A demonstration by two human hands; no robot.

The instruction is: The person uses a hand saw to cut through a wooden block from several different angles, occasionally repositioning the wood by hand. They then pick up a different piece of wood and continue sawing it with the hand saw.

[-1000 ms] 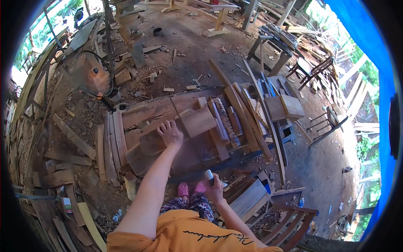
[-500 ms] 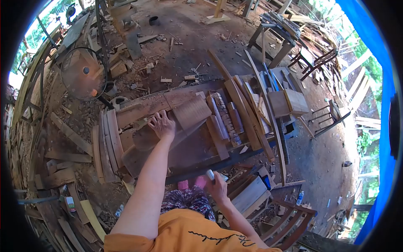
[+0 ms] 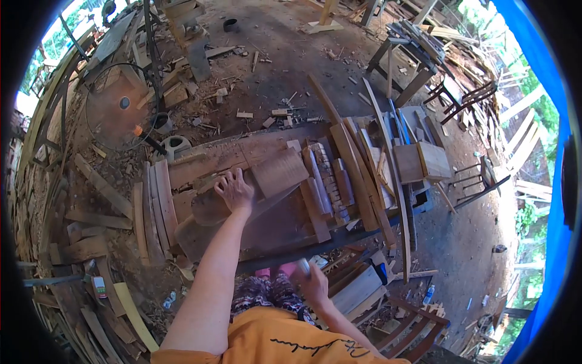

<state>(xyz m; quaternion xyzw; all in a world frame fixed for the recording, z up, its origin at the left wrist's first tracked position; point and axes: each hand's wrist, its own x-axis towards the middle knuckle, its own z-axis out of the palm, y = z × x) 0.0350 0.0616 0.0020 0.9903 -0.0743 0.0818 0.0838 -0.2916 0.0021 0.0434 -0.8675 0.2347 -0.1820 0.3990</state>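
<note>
My left hand (image 3: 235, 191) lies with its fingers spread on a dark, rounded wooden board (image 3: 206, 209) on the workbench. Just right of its fingertips is a lighter rectangular piece of wood (image 3: 282, 171). Below the front edge of the bench, close to my body, my right hand (image 3: 315, 285) is closed round a small pale-ended object (image 3: 304, 266). The fingers cover most of that object, so I cannot make out its kind. Beneath my left hand's board is a wider, darker board (image 3: 267, 227).
Wooden strips and blocks (image 3: 327, 182) cover the right half of the bench, with a wooden box (image 3: 421, 162) at its far end. A round fan (image 3: 123, 104) stands at the back left. Curved offcuts (image 3: 160, 206) lean at the left end; a slatted chair (image 3: 418, 327) is lower right.
The view has shifted slightly. My right hand has drawn a little away from the bench with the pale-ended object. My left hand remains on the board.
</note>
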